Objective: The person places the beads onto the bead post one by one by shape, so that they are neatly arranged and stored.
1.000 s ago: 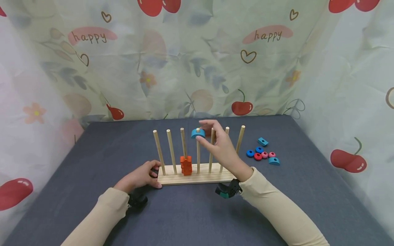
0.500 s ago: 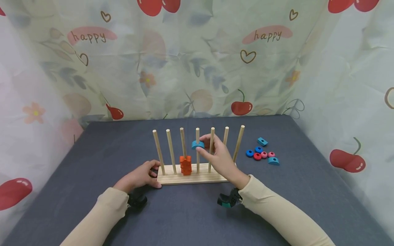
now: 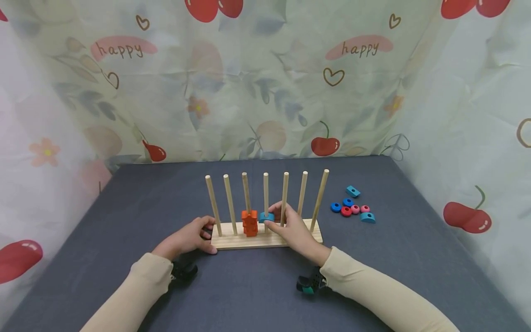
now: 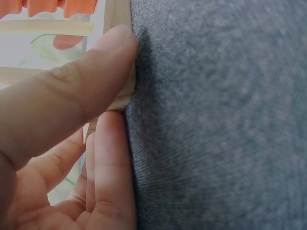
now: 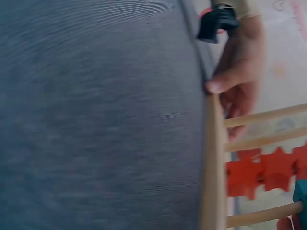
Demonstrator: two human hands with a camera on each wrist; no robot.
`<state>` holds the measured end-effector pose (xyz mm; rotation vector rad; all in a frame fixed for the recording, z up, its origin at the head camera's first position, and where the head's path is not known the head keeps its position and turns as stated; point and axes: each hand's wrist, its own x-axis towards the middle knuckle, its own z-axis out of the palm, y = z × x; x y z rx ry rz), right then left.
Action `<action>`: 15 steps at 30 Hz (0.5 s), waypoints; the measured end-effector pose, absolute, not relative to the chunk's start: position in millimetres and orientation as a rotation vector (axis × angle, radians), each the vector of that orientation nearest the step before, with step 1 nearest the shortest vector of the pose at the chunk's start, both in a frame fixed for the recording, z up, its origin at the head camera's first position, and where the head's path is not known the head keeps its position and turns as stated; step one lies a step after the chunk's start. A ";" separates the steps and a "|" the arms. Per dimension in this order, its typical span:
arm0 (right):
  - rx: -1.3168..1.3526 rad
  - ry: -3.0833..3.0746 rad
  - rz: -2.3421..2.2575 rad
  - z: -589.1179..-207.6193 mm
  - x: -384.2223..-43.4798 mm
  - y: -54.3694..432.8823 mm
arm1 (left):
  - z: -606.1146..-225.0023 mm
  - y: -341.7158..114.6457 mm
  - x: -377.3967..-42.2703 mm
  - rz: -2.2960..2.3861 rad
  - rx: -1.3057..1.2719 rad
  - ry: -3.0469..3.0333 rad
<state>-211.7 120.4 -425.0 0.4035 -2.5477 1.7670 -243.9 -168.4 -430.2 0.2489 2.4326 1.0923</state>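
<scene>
A wooden peg board [image 3: 244,243] with several upright pegs stands on the dark cloth. My left hand [image 3: 188,237] grips its left end, thumb on the front edge and fingers against the end, as the left wrist view shows up close. Stacked orange star-shaped beads [image 3: 250,229] sit low on the third peg from the left. Between thumb and fingers, my right hand [image 3: 295,233] holds a blue half-round bead [image 3: 265,220] threaded on the fourth peg, low down and just above the base. Only the edge of this blue bead [image 5: 300,194] shows in the right wrist view.
Loose beads lie on the cloth right of the board: a blue rectangular block [image 3: 353,191], a blue half-round bead [image 3: 368,218], round blue beads [image 3: 336,207], a red bead [image 3: 346,211] and pink beads [image 3: 365,209]. A patterned curtain [image 3: 232,83] encloses the back and sides.
My right hand has moved down along the fourth peg, bringing the blue half-round bead from the peg's top to near the base. The left hand has stayed on the board's end.
</scene>
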 end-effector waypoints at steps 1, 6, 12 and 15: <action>0.395 -2.559 1.771 -427.6 -211.6 120.6 | -430.3 -168.3 -243.8 1.091 0.247 2.432; 0.392 -2.601 1.771 -438.6 -211.6 122.0 | -431.0 -168.0 -243.4 1.098 0.250 2.435; 0.419 -2.618 1.767 -446.8 -214.8 122.2 | -429.9 -167.8 -243.4 1.092 0.237 2.429; 0.416 -2.625 1.760 -447.7 -215.4 121.2 | -428.9 -167.4 -242.9 1.088 0.225 2.428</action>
